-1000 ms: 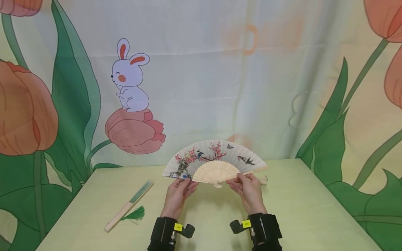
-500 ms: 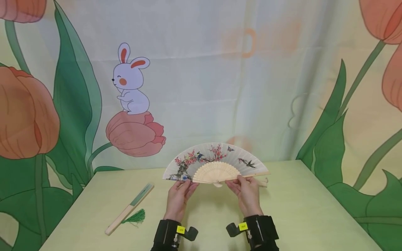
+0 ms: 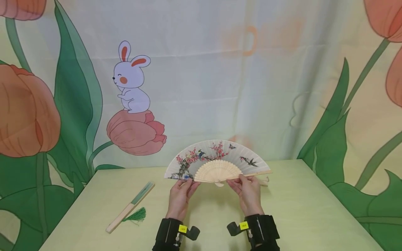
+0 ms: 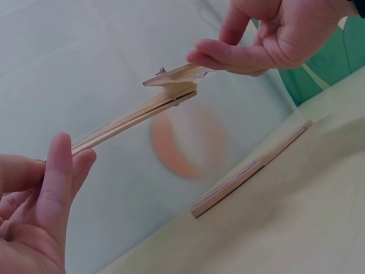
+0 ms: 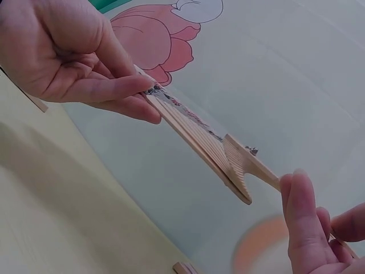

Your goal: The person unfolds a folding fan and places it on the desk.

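A spread folding fan (image 3: pixel 218 170), with pale pierced wooden ribs and a white leaf painted with pink blossom and birds, is held up above the table. My left hand (image 3: pixel 179 199) pinches its left outer stick between thumb and fingers. With my right hand (image 3: pixel 250 195) I pinch the right outer stick. In the left wrist view the fan (image 4: pixel 137 119) appears nearly edge-on between both hands. From the right wrist view its ribs (image 5: pixel 199 137) slope down to the pivot end, and the outer stick on the right stands at an angle to the others.
On the table (image 3: pixel 216 216), a folded fan (image 3: pixel 130 208) with a green leaf lies at the left, beside its green tassel (image 3: pixel 137 214). Another folded fan (image 4: pixel 251 171) lies beyond my right hand, mostly hidden in the head view. A printed cloth backdrop (image 3: pixel 204 87) hangs behind.
The fan's right outer stick reaches slightly farther right than a second ago, so the fan looks a little wider. Both hands keep their grip; the head view has shifted slightly.
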### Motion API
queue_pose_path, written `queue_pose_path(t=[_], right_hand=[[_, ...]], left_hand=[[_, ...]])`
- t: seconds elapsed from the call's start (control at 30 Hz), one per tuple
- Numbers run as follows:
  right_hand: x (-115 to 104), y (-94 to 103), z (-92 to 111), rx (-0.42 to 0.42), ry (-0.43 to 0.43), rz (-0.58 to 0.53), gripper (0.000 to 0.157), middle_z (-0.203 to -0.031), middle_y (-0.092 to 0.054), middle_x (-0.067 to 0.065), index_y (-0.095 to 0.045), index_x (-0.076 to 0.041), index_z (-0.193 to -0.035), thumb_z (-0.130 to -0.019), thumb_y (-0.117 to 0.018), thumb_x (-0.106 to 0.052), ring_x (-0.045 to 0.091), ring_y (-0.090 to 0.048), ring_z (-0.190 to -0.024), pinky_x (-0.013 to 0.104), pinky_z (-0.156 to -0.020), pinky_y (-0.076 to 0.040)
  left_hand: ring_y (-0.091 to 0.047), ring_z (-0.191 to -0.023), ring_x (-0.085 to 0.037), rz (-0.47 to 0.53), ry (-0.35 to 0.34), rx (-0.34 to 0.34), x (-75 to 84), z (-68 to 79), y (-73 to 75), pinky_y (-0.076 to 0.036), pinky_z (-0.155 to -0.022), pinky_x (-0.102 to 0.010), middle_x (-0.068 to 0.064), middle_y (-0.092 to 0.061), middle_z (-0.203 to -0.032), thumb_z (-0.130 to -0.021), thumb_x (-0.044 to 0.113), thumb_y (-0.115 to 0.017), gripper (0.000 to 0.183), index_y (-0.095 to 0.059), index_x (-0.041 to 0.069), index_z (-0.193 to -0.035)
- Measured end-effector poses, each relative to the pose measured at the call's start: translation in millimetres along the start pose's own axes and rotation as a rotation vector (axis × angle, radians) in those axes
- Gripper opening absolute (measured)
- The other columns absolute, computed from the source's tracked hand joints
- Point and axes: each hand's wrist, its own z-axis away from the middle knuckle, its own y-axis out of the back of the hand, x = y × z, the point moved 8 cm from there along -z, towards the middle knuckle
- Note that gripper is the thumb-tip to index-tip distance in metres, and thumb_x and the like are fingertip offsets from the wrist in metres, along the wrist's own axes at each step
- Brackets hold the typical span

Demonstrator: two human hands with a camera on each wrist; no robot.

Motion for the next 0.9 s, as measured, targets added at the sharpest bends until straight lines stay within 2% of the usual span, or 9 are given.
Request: queue_pose_path(t=[0.33,0.57,0.7,0.9], right_hand=[[1.7,3.8,-1.4,0.004,-0.020,0.001,0.013,-0.087,-0.051,0.012,-0.039,0.001,-0.109,-0.103,-0.045,-0.009,0.019,-0.069,-0.077,0.032,-0.081,-0.056],[2.3,11.6,-4.6,0.002,-0.038,0.004,0.015,-0.089,-0.051,0.012,-0.038,0.001,-0.113,-0.104,-0.044,-0.009,0.019,-0.069,-0.078,0.032,-0.081,-0.056],[-2.0,21.9,-8.5,-0.015,-0.051,0.006,0.014,-0.088,-0.052,0.011,-0.038,0.000,-0.111,-0.104,-0.044,-0.010,0.017,-0.069,-0.077,0.031,-0.082,-0.056],[-12.2,47.2,-16.1,-0.034,-0.101,0.034,0.011,-0.080,-0.056,0.007,-0.039,-0.002,-0.106,-0.104,-0.044,-0.011,0.015,-0.070,-0.074,0.028,-0.078,-0.056]], left_hand=[[-0.070,-0.095,-0.019,-0.012,0.013,0.000,-2.6,1.7,-2.5,-0.052,-0.088,-0.029,-0.015,-0.067,-0.102,-0.100,0.010,-0.056,0.027,-0.052,-0.008,-0.120],[-0.070,-0.096,-0.019,-0.017,0.041,-0.019,-10.3,1.8,-5.7,-0.052,-0.087,-0.029,-0.016,-0.067,-0.105,-0.100,0.011,-0.056,0.031,-0.051,-0.007,-0.125],[-0.070,-0.095,-0.020,-0.009,0.043,-0.042,-16.0,3.6,-14.8,-0.053,-0.087,-0.029,-0.016,-0.068,-0.105,-0.100,0.011,-0.056,0.033,-0.050,-0.008,-0.127],[-0.070,-0.093,-0.020,0.000,0.071,-0.102,-26.6,15.2,-37.9,-0.053,-0.087,-0.031,-0.016,-0.068,-0.101,-0.099,0.008,-0.056,0.034,-0.048,-0.010,-0.127]])
